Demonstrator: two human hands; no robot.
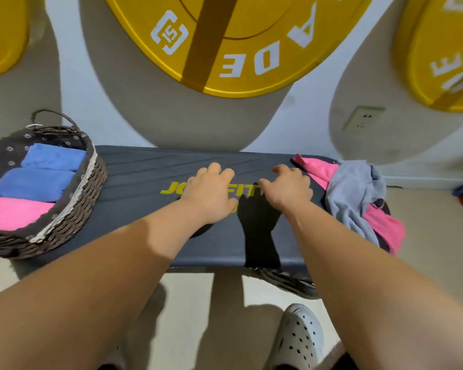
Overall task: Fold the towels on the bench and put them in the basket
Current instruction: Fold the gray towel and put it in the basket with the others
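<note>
White wall with yellow weight plates, a socket, hard shadows; beige floor

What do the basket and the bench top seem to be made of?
The basket looks like dark brown woven wicker or rope, judging by its braided walls and twisted handle, with a floral fabric liner. The bench top looks like matte dark padded vinyl or synthetic leather: smooth, faintly creased, with printed yellow lettering.
</note>
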